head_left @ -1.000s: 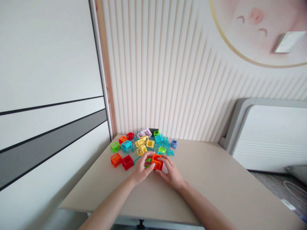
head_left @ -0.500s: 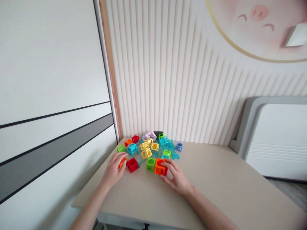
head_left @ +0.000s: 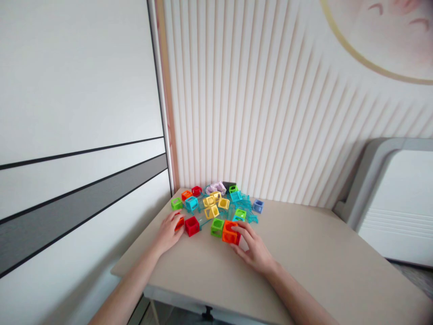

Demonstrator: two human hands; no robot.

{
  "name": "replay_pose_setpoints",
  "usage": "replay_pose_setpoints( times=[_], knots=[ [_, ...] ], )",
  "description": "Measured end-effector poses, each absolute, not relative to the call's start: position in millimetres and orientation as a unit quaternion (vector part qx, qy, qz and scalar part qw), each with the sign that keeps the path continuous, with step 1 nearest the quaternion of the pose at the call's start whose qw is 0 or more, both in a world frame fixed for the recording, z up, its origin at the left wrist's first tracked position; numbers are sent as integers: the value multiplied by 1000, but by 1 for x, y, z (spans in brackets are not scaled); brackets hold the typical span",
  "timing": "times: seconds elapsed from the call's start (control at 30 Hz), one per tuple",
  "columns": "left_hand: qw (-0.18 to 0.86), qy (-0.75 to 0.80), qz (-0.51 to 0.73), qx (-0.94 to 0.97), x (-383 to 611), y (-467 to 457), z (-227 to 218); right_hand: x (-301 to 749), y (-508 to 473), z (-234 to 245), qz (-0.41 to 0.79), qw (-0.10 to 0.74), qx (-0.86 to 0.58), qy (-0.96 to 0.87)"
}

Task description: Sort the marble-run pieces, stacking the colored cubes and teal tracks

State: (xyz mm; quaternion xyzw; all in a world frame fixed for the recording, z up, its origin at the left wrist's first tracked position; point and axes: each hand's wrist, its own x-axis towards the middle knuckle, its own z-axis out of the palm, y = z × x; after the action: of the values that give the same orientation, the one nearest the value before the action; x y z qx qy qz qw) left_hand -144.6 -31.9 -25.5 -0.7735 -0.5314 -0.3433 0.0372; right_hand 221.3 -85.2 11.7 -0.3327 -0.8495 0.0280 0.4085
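Note:
My left hand (head_left: 171,232) is closed around an orange cube block (head_left: 180,223) at the left of the pile, with fingers covering much of it. Right beside that block sits a red cube block (head_left: 192,226). My right hand (head_left: 253,247) grips a hollow orange cube block (head_left: 230,234), thumb low and fingers on its upper right side. Some red shows behind this orange block, partly hidden by the fingers. A green cube block (head_left: 217,227) stands against its left side; whether they are joined I cannot tell.
Yellow blocks (head_left: 212,211), a cyan block (head_left: 191,204) and translucent teal pieces (head_left: 245,205) lie behind my hands. A blue block (head_left: 258,206) sits at the pile's right. A crumpled lilac item (head_left: 216,188) is by the ribbed wall (head_left: 237,113). A white cabinet (head_left: 84,90) borders the table (head_left: 304,253) on the left.
The camera view has turned slightly, so the scene sits farther right and a little higher. Both hands keep about the same places on their orange blocks.

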Motion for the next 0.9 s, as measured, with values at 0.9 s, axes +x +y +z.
replay_pose_setpoints(
  times=[0.9],
  knots=[
    [97, -485, -536, -684, -106, -43, 29, 220, -82, 4, 50, 395, -377, -836]
  ],
)
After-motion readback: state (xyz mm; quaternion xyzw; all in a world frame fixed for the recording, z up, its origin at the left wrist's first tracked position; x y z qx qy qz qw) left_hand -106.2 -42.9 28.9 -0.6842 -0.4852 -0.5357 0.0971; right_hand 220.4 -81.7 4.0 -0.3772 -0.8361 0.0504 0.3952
